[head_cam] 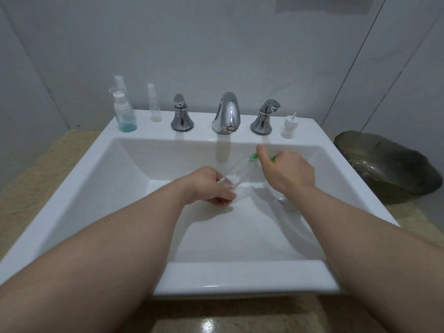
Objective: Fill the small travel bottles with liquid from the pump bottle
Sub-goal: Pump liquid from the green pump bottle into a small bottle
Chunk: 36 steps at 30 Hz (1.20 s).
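My left hand [211, 186] grips a small clear travel bottle [229, 181], tilted over the basin of the white sink [240, 275]. Its open mouth points up and right toward the green pump nozzle [252, 157]. My right hand [288, 171] is curled over the green head of the pump bottle [284, 201], thumb raised. The hand and wrist hide most of the pump bottle; only its pale lower body shows, inside the basin.
On the sink's back ledge stand a travel bottle with blue liquid [125, 116], a taller clear bottle behind it [120, 82], a clear spray bottle [155, 104], the chrome faucet [228, 114] with two handles, and a loose white pump cap [289, 127]. A dark glass bowl [389, 164] sits at the right.
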{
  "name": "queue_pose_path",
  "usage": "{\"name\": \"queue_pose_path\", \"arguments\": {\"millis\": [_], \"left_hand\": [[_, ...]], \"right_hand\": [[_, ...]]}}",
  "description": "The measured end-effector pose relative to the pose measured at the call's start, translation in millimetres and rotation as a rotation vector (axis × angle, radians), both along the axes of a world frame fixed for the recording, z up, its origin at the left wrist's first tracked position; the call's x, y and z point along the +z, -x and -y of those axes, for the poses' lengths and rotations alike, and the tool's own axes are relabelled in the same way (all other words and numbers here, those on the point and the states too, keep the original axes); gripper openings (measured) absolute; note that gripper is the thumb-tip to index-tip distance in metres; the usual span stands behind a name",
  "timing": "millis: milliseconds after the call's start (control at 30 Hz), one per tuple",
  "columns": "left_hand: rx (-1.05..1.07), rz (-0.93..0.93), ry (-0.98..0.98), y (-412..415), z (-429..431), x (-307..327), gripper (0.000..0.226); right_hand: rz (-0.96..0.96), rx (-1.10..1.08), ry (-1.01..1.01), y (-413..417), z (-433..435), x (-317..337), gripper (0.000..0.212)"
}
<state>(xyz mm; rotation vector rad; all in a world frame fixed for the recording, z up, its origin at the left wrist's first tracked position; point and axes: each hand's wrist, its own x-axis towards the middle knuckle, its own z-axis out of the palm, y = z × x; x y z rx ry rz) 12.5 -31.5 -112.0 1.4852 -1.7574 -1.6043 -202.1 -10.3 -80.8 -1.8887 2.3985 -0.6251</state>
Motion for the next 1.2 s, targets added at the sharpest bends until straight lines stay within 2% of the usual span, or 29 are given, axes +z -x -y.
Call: {"name": "queue_pose_path", "arguments": {"millis": [333, 933, 1200], "left_hand": [[0.015, 0.037, 0.043, 1.1, 0.0, 1.3, 0.016], [0.006, 0.079, 0.111, 0.6, -0.1, 0.7, 0.016], [0.002, 0.079, 0.112, 0.6, -1.0, 1.8, 0.017]], "right_hand": [[-0.007, -0.012, -0.008, 0.6, 3.6, -0.5, 0.075], [0.022, 0.027, -0.025, 3.4, 4.9, 1.3, 0.057], [-0.012, -0.008, -0.025, 5.1, 6.6, -3.1, 0.081]]}}
